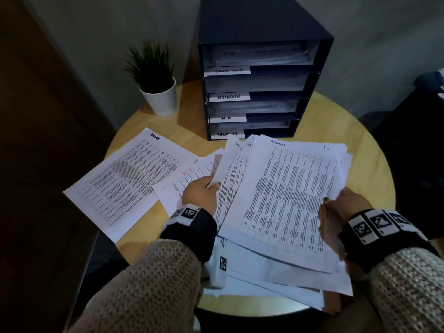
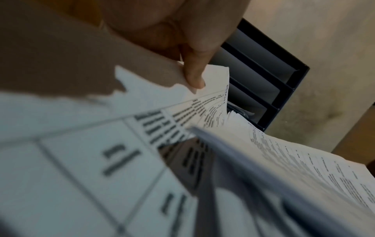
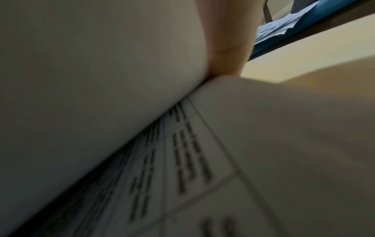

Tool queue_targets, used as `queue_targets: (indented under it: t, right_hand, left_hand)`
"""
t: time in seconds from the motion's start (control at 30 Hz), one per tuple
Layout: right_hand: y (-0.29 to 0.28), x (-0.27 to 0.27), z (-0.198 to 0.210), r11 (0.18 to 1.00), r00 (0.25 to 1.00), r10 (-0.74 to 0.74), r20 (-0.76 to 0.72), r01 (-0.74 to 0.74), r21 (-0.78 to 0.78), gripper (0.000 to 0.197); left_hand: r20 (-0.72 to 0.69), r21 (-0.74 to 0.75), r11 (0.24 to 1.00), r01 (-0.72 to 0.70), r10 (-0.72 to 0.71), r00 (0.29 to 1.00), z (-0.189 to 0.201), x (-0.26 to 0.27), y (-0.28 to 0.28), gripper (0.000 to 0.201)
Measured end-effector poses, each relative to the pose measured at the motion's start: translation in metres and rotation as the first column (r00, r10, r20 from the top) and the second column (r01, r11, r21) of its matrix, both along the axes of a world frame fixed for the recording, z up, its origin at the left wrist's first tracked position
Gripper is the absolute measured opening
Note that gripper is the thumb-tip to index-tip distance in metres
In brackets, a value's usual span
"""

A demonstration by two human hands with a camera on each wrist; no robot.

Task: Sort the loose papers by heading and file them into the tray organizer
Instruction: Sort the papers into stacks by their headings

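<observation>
A dark tray organizer [image 1: 310, 75] stands at the back of the round table, its shelves labelled ADMIN [image 1: 228, 96] and H.R [image 1: 227, 118], among others. A thick stack of printed papers [image 1: 288, 260] lies in front of me. My left hand [image 1: 209, 188] pinches the edge of a sheet headed ADMIN [image 1: 230, 174], [image 2: 142, 128] at the stack's left side. My right hand [image 1: 336, 203] grips the right edge of the top sheet [image 1: 288, 195], [image 3: 101, 64], a table also headed ADMIN, and lifts it off the stack. One ADMIN sheet [image 1: 125, 181] and an H.R sheet [image 1: 182, 181] lie apart on the left.
A small green plant in a white pot [image 1: 159, 97] stands at the back left of the wooden table [image 1: 360, 145]. A dark wall panel runs along the left. Dark furniture with papers on it [image 1: 432, 92] sits off to the right.
</observation>
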State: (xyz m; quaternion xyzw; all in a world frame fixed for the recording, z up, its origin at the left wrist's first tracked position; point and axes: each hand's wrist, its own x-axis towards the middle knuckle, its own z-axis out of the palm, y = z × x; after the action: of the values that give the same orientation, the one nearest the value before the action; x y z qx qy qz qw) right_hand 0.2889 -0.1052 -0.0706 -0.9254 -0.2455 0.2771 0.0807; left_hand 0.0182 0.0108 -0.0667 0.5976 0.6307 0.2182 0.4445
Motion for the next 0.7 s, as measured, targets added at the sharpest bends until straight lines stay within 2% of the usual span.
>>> queue_targets:
  t: [0.13, 0.3, 0.43, 0.53, 0.7]
  right_hand:
    - [0.001, -0.003, 0.004, 0.999, 1.0, 0.03, -0.002, -0.03, -0.038, 0.028]
    - [0.001, -0.005, 0.007, 0.997, 0.999, 0.053, 0.011, -0.052, -0.06, 0.029]
    - [0.002, -0.005, 0.008, 0.996, 0.998, 0.055, 0.012, -0.054, -0.075, 0.034]
    - [0.003, -0.005, 0.009, 0.994, 0.998, 0.068, 0.013, -0.067, -0.091, 0.041]
    - [0.001, -0.003, 0.006, 0.997, 0.998, 0.058, 0.018, -0.057, -0.051, 0.029]
  left_hand:
    - [0.057, 0.007, 0.997, -0.083, 0.082, 0.995, 0.004, -0.007, 0.005, 0.028]
    - [0.127, 0.09, 0.98, -0.179, 0.167, 0.978, 0.01, -0.016, 0.012, 0.033]
    - [0.135, 0.052, 0.984, -0.171, 0.163, 0.977, 0.012, -0.02, 0.016, 0.029]
    - [0.084, 0.054, 0.988, -0.148, 0.143, 0.986, 0.007, -0.02, 0.017, 0.025]
    - [0.133, -0.046, 0.981, -0.19, 0.195, 0.972, 0.0, -0.021, 0.021, 0.02]
